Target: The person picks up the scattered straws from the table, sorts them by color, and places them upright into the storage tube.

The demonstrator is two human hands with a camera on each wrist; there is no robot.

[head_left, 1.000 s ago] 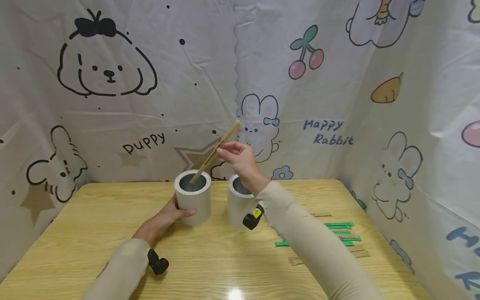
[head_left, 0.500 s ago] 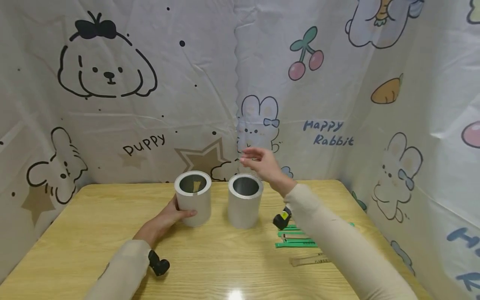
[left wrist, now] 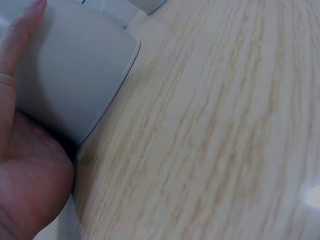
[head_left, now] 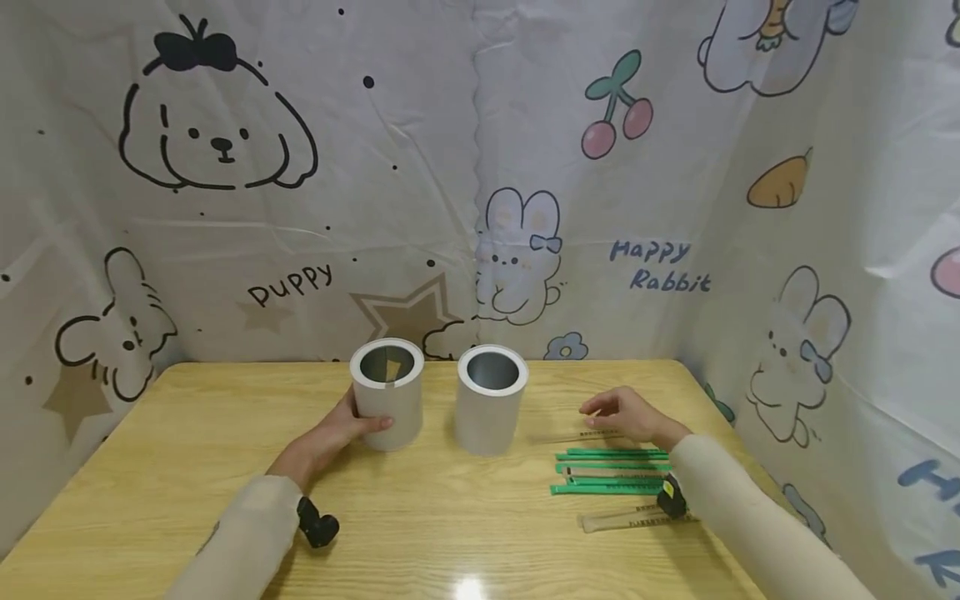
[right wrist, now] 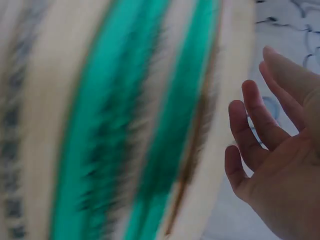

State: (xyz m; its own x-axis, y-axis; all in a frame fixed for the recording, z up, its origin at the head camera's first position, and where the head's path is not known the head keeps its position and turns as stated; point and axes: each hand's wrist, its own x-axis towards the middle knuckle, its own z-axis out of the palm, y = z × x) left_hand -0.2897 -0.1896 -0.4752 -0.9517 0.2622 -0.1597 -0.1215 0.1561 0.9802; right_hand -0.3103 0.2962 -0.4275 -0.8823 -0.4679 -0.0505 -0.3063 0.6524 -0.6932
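Observation:
In the head view my left hand (head_left: 333,437) holds the left white canister (head_left: 405,408) round its side, thumb across the front. The left wrist view shows the canister's base (left wrist: 85,110) at the wood surface. Inside its dark opening shows the end of a slim brown packet (head_left: 393,368). My right hand (head_left: 628,414) hovers at the far side of a group of slim green packets (head_left: 615,490), close over a thin brown packet (head_left: 566,437). In the right wrist view this hand (right wrist: 280,175) has loosely bent fingers, nothing between them.
A second white canister (head_left: 486,425) stands upright just right of the held one. Printed brown packets (head_left: 611,523) lie nearer the front of the wooden table (head_left: 450,517). A patterned cloth (head_left: 405,208) hangs behind and along the sides.
The brown packet pinched by my right hand has dropped into the left canister. My right hand has then moved right and down to the packets. My left hand keeps its hold.

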